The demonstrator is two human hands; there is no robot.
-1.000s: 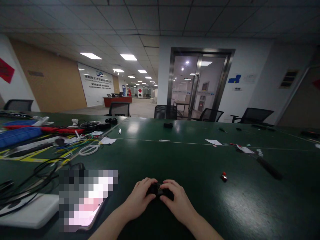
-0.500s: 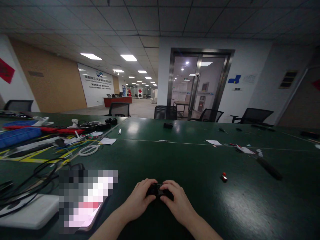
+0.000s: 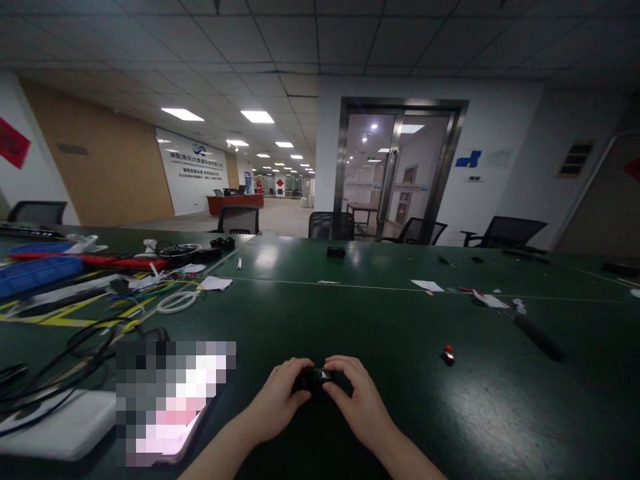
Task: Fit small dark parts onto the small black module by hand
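Observation:
Between my two hands is a small black object [image 3: 319, 378] with a shiny patch on it, low over the green tabletop; its kind is not clear, and fingers cover much of it. My left hand [image 3: 277, 399] is closed on its left end, thumb near me and fingers on the far side. On the right end my right hand [image 3: 359, 399] pinches it in a similar way. Off to the right lies a small red and silver piece [image 3: 448, 355], apart from both hands.
At my left are a pixelated phone-like slab [image 3: 187, 413], a white box [image 3: 60, 423], black cables [image 3: 83, 353] and blue trays [image 3: 37, 275]. A black-handled tool [image 3: 539, 337] and paper [image 3: 427, 285] lie right. A black block [image 3: 336, 251] sits farther back.
My right hand has shifted slightly away from me, its fingers a little more arched. The black object's middle now shows a brighter reflection. My left hand has barely moved.

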